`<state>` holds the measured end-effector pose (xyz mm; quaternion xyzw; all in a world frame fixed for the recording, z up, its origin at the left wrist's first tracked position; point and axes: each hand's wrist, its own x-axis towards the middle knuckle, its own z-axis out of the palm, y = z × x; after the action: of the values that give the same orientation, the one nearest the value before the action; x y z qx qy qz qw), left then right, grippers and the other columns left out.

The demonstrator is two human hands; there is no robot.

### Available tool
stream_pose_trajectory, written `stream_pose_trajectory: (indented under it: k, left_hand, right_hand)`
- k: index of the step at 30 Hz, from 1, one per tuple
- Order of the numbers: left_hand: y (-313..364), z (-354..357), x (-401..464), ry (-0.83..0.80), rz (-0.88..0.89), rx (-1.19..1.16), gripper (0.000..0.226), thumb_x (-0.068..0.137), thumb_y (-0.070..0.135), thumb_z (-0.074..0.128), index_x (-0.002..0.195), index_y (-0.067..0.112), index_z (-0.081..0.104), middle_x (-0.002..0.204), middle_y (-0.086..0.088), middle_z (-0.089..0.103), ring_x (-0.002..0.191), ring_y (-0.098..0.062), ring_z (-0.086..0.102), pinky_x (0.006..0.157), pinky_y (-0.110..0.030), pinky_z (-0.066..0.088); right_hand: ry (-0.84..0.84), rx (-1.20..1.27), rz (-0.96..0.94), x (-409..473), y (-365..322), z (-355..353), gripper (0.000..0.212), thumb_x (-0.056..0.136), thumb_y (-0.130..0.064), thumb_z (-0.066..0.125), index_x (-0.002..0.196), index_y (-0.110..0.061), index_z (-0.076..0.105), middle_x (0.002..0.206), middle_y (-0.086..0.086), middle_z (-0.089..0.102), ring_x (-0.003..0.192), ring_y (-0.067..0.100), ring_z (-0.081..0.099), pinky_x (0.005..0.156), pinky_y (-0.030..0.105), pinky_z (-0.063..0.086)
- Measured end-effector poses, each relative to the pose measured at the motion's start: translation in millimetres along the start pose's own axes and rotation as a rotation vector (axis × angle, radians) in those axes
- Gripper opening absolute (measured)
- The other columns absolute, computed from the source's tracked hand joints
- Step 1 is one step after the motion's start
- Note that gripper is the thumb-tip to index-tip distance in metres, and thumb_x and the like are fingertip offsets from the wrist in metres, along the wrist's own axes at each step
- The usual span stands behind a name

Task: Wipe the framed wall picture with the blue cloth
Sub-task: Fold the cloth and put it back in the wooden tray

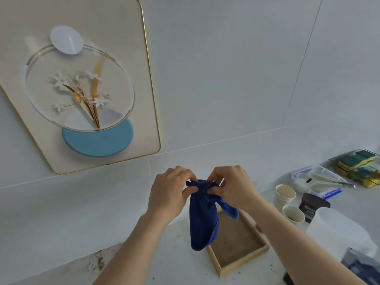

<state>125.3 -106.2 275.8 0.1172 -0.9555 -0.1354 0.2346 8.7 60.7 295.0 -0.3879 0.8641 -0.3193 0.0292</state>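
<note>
Cloth first: the blue cloth (203, 219) hangs in front of the person, low and to the right of the framed wall picture (82, 85), its top edge bunched between both hands. The left hand (169, 194) and right hand (232, 190) each pinch that gathered edge with curled fingertips, close together, so the rest drops in a soft, limp fold. Judging by this grip, the cloth is being gathered or refolded into a pad before any wiping; it is well apart from the picture.

The picture is mounted on the pale wall, a cream panel with rounded corners and a thin gold rim. It carries a clear circular ring, white paper-like flowers with tan leaves, a white disc above and a matte blue disc below.

Directly below the cloth, a shallow wooden tray (238, 243) lies on the white desk (174, 260). Right of the cloth stand 2 paper cups (284, 195), smooth and cylindrical. Dark specks dirty the desk lower left of the cloth.
</note>
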Motion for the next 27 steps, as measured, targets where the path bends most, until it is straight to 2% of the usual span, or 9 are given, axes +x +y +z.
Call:
stream_pose_trajectory:
  k: [4,9,15,20,24,27]
  left_hand:
    - [20,33,11,-0.035,-0.014,0.017,0.016,0.100,0.043,0.059,0.112,0.035,0.065,0.115,0.016,0.065,0.108,-0.014,0.058,0.098,-0.030,0.039]
    - [38,77,20,-0.094,-0.046,0.004,0.018,0.099,0.043,0.061,0.114,0.034,0.066,0.118,0.015,0.066,0.111,-0.013,0.057,0.100,-0.028,0.037]
    - [48,134,25,-0.195,-0.098,0.015,0.020,0.098,0.043,0.062,0.116,0.035,0.065,0.120,0.014,0.066,0.111,-0.014,0.058,0.099,-0.030,0.041]
    - [45,181,20,-0.260,-0.149,0.039,0.018,0.099,0.042,0.060,0.115,0.035,0.066,0.117,0.014,0.067,0.110,-0.015,0.059,0.098,-0.031,0.044]
    - [39,214,13,-0.306,-0.174,0.057,0.019,0.100,0.040,0.057,0.116,0.035,0.066,0.118,0.015,0.066,0.111,-0.014,0.057,0.097,-0.030,0.041]
    - [34,236,6,-0.338,-0.187,0.060,0.023,0.100,0.038,0.057,0.122,0.036,0.065,0.124,0.017,0.065,0.118,-0.012,0.056,0.103,-0.029,0.039]
  right_hand:
    - [-0.049,-0.167,0.014,0,36,-11,0.018,0.090,-0.015,0.069,0.101,-0.028,0.075,0.095,-0.009,0.079,0.080,0.015,0.065,0.077,0.034,0.057]
    - [-0.062,-0.238,0.033,-2,83,-5,0.021,0.096,-0.013,0.062,0.108,-0.026,0.073,0.105,-0.004,0.075,0.095,0.022,0.065,0.077,0.036,0.055]
    - [-0.098,-0.328,0.076,1,132,18,0.023,0.097,-0.013,0.055,0.111,-0.026,0.068,0.107,-0.002,0.070,0.092,0.025,0.064,0.074,0.040,0.055]
    - [-0.139,-0.334,0.101,3,169,51,0.022,0.095,-0.013,0.055,0.111,-0.023,0.065,0.107,0.000,0.068,0.092,0.030,0.065,0.067,0.036,0.039]
    - [-0.161,-0.320,0.090,0,195,79,0.022,0.094,-0.009,0.056,0.111,-0.020,0.063,0.110,0.002,0.067,0.093,0.033,0.064,0.066,0.037,0.039]
    - [-0.175,-0.306,0.077,-6,210,98,0.022,0.094,-0.007,0.059,0.113,-0.018,0.063,0.108,0.003,0.067,0.091,0.030,0.063,0.066,0.035,0.038]
